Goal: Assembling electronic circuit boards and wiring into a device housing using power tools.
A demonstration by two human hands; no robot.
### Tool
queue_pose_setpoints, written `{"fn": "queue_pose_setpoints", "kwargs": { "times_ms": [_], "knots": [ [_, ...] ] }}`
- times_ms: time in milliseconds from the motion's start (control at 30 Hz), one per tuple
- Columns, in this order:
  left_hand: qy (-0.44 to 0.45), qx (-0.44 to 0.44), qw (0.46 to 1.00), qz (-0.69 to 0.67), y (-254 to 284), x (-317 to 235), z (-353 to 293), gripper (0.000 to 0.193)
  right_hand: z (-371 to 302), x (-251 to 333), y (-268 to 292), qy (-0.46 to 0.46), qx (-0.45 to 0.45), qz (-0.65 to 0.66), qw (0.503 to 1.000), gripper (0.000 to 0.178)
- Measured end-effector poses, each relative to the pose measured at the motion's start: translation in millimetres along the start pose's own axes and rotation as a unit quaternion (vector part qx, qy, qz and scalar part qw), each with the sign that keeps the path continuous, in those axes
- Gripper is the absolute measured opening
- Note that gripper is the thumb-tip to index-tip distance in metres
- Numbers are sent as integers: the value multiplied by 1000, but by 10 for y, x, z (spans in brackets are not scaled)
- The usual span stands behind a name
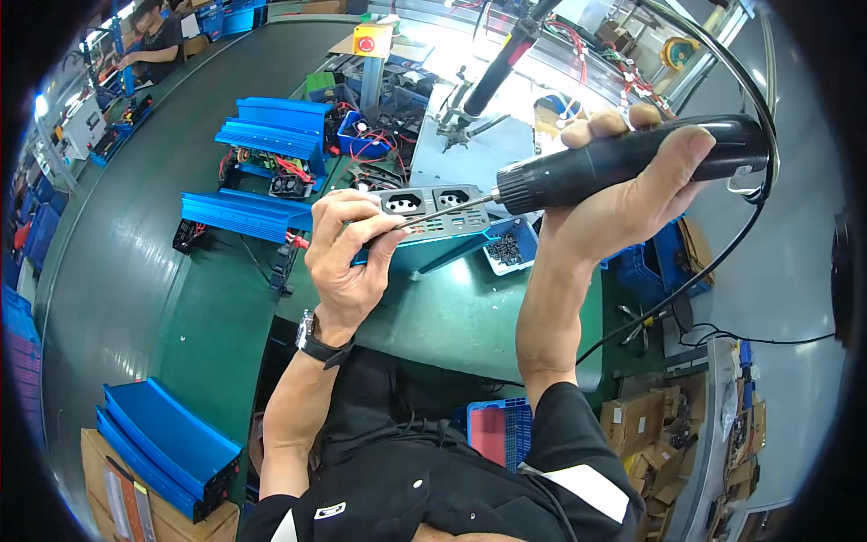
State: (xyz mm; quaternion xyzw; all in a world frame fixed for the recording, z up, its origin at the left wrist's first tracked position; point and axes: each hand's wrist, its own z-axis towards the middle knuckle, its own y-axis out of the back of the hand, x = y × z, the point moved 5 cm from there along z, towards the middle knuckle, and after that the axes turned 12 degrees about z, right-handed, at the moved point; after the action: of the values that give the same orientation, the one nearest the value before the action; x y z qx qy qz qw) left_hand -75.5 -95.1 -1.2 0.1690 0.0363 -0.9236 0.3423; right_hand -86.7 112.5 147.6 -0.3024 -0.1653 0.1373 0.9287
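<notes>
My right hand [619, 212] is wrapped round a black electric screwdriver [578, 172], held nearly level with its long thin bit pointing left. The bit crosses in front of the end panel of a blue-cased power inverter [462, 221], which has two sockets and rows of vent slots. My left hand [348, 248], with a watch on its wrist, is at the panel's left side. Its thumb and forefinger are pinched together at the bit's tip. Whatever sits between those fingertips is too small or hidden to make out.
A blue bin of small dark screws [508, 251] stands beside the inverter. Blue-finned housings [244, 215] with wired parts lie on the left of the green bench [217, 298]. A black cable [700, 275] loops down at right. Another person [161, 43] sits far left.
</notes>
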Motion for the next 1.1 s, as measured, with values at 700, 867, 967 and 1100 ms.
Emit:
{"fn": "queue_pose_setpoints", "kwargs": {
  "times_ms": [700,867,967,1100],
  "knots": [
    [-65,47,995,51,-11,-130,-9,18,3,59,-149,-9,100,-40,994,62],
    [-9,52,998,22,40,17,45,63,48,123,-170,10,40,-67,997,71],
    [63,65,993,-72,-3,305,-122,68,108,142,-191,-1,73,-38,997,72],
    [54,66,990,-112,-20,269,-172,58,28,109,-362,-3,111,-38,993,69]
  ]
}}
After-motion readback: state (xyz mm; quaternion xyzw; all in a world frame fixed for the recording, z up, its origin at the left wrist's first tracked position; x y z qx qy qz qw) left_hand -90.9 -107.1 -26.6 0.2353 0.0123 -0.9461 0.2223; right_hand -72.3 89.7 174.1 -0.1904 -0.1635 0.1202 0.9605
